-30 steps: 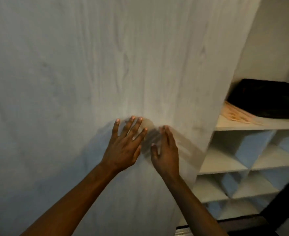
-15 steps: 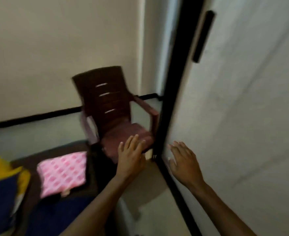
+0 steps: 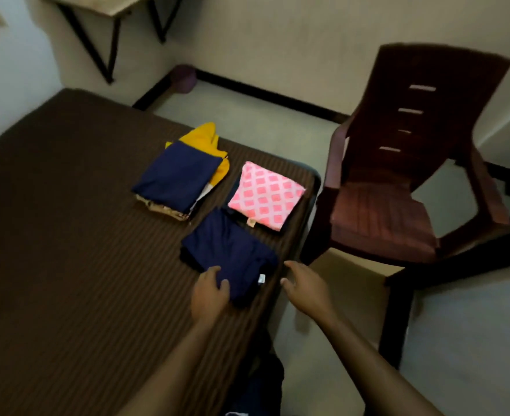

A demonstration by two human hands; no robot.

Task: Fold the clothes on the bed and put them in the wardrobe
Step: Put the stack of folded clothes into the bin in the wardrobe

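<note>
Now L hand [image 3: 210, 291] rests on nearest navy folded garment [image 3: 228, 250] at bed [image 3: 67, 235] edge, fingers relaxed, apart; R hand [image 3: 303, 285] hovers beside, spread, prob. to scoop it for wardrobe.

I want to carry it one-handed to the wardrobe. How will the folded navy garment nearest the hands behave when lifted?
The folded navy garment is soft cloth with several layers, so it will probably sag and may unfold if lifted from one edge. It looks light. With the left hand at its near edge, sliding the right hand under the other side seems safer.
</note>
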